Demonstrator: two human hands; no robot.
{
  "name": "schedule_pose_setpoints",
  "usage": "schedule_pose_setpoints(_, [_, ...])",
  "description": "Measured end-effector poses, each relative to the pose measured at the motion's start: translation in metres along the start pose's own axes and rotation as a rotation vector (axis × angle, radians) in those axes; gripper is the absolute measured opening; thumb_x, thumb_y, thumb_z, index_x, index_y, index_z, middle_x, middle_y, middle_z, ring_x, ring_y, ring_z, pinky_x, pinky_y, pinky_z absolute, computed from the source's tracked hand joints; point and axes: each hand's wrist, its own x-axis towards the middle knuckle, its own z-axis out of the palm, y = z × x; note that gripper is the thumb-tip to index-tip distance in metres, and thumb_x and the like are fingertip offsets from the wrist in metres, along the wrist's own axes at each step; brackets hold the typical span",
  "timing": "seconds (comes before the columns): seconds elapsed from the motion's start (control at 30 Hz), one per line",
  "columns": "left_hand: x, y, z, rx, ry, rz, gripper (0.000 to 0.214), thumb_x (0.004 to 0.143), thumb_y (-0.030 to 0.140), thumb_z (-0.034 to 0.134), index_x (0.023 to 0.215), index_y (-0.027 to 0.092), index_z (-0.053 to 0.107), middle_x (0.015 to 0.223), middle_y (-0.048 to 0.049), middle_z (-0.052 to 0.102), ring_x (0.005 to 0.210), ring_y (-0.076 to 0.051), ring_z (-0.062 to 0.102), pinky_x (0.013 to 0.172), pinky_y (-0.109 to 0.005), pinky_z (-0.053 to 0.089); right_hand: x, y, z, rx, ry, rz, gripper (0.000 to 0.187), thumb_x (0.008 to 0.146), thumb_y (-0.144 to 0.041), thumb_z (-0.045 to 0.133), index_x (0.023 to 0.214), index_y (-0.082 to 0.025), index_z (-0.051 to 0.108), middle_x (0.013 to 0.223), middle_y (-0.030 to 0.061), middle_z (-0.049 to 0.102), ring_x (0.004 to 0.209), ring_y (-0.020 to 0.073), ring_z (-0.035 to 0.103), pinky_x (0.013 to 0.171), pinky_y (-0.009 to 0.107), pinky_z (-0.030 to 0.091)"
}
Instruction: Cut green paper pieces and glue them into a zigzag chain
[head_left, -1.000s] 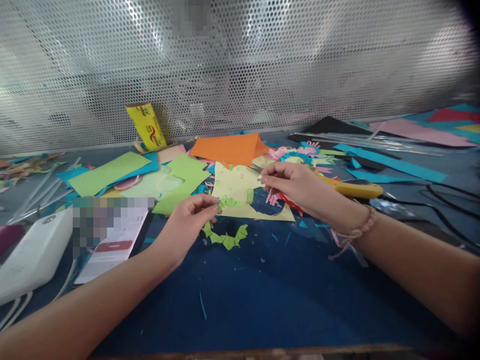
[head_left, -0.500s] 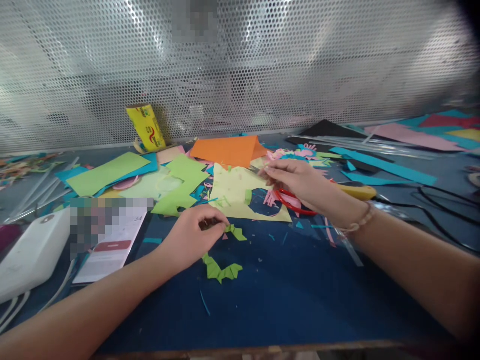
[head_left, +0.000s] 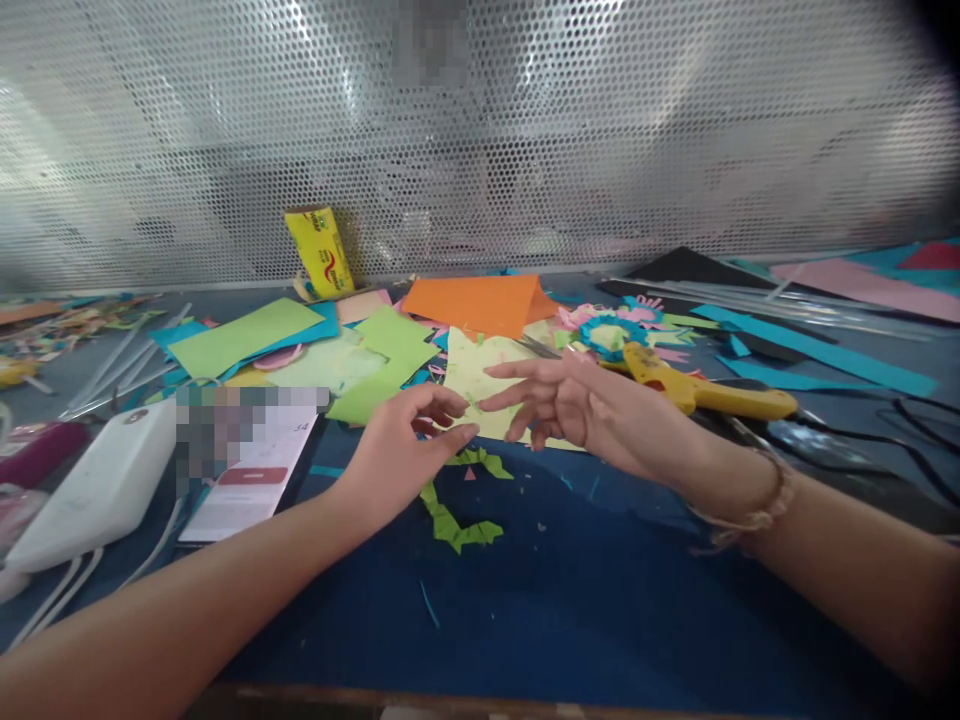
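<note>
My left hand (head_left: 401, 445) hovers just over a curled, pleated green paper strip (head_left: 457, 530), its thumb and fingers apart with nothing seen between them. The strip's upper end lies below the thumb. Facing it, my right hand (head_left: 592, 405) has its fingers stretched out and spread, and it holds nothing. Behind the right hand, scissor blades (head_left: 538, 346) lie on a pale yellow paper sheet (head_left: 469, 365); the scissors' red handles are hidden. A yellow glue gun (head_left: 709, 392) lies to the right of this hand.
A phone (head_left: 259, 480) and white power bank (head_left: 94, 490) with cables lie at left. Behind are green sheets (head_left: 247, 335), folded orange paper (head_left: 472, 303), a yellow box (head_left: 321, 255) and a blue paper rosette (head_left: 609, 336). A perforated metal panel (head_left: 525, 150) stands at the back.
My right hand has come down from beside the scissors, turned and spread its fingers. My left hand's pinch at the green strip has loosened. The view has shifted slightly left.
</note>
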Motion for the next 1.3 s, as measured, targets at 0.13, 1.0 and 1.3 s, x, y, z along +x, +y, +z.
schedule_pose_setpoints(0.13, [-0.001, 0.000, 0.000, -0.062, -0.015, -0.024, 0.018, 0.072, 0.035, 0.064, 0.075, 0.018, 0.060, 0.073, -0.0019, 0.061, 0.067, -0.013, 0.055, 0.061, -0.026, 0.043, -0.001, 0.004, 0.004, -0.058, -0.029, -0.033, 0.058, 0.087, -0.057, 0.027, 0.126, -0.019, 0.047, 0.123, 0.0132, 0.057, 0.087, 0.0189, 0.062, 0.071, 0.030, 0.049])
schedule_pose_setpoints(1.0, [0.011, 0.005, -0.016, -0.136, 0.044, -0.053, 0.020, 0.076, 0.026, 0.050, 0.058, 0.019, 0.049, 0.059, 0.0021, 0.046, 0.057, -0.011, 0.042, 0.058, -0.027, 0.034, -0.003, -0.003, 0.006, -0.444, 0.111, -0.134, 0.043, 0.088, -0.051, 0.035, 0.108, -0.022, 0.060, 0.107, 0.0083, 0.062, 0.082, 0.0167, 0.060, 0.069, 0.031, 0.047])
schedule_pose_setpoints(1.3, [0.026, 0.007, -0.040, 0.440, 0.143, 0.062, 0.022, 0.070, 0.028, 0.058, 0.050, 0.020, 0.055, 0.057, 0.0001, 0.058, 0.061, -0.015, 0.050, 0.068, -0.031, 0.036, 0.004, -0.004, -0.049, -1.276, 0.455, -0.277, 0.015, 0.073, -0.031, 0.060, 0.060, -0.023, 0.059, 0.083, 0.0081, 0.061, 0.088, 0.0255, 0.055, 0.079, 0.041, 0.041])
